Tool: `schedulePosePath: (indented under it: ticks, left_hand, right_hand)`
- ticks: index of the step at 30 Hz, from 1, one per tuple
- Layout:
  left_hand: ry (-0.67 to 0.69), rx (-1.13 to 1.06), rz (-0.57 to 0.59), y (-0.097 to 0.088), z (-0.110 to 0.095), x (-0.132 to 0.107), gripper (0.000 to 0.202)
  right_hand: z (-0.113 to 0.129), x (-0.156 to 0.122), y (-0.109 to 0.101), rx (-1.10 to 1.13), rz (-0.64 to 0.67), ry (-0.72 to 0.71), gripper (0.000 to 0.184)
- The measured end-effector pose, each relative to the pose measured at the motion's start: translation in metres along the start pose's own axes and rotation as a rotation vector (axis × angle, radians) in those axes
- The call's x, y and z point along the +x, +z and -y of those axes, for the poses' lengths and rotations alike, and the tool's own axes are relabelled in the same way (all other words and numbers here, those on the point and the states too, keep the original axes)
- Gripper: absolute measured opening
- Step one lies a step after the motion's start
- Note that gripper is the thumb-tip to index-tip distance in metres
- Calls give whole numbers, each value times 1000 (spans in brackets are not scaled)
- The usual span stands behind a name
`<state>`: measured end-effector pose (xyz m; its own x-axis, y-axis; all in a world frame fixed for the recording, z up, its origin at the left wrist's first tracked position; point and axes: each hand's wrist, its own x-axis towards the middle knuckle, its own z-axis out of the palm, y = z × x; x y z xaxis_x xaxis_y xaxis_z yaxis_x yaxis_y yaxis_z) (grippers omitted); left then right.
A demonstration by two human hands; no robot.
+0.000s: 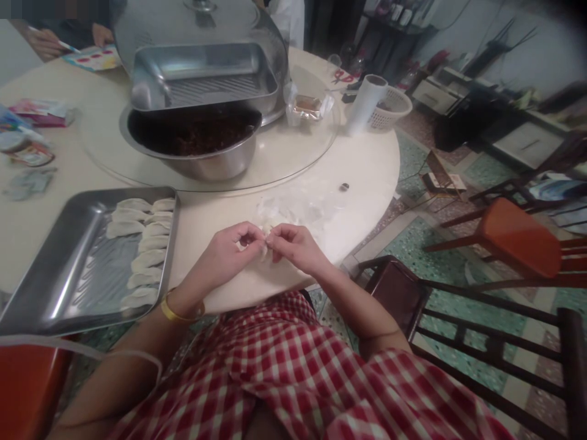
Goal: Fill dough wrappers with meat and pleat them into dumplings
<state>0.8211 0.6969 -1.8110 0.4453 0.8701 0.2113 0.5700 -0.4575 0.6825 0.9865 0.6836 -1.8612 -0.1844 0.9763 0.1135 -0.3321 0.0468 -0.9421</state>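
Observation:
My left hand (236, 247) and my right hand (296, 246) meet above the table's front edge. Thumbs and fingertips of both pinch a small pale dumpling (265, 252), which the fingers mostly cover. Just beyond them lies a whitish, partly see-through patch (298, 209), perhaps wrappers or film; its kind is unclear. On the left, a metal tray (87, 269) holds several folded dumplings (149, 258) along its right side. Behind stands a steel bowl (215, 160) with dark filling (206, 135) inside.
An empty-looking metal tray (211, 91) rests over the bowl's back, before a large domed lid (183, 24). A glass turntable (293, 162) carries them. A paper roll (367, 104) and basket (389, 110) stand right. Another person's hand (43, 44) holds a pen-like stick. Chairs (520, 238) are at right.

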Motion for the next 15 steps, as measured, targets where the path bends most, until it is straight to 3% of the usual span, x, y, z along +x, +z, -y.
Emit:
schedulePosePath:
  ticks: [7,15]
  left_hand:
    - [-67,-194,-13,0,1,4,12]
    - [-124,-286,-38,1,0,4,14]
  right_hand:
    - [-4,0,0,56,51,-73,40]
    - [-9,2,0,112,40,-145,42]
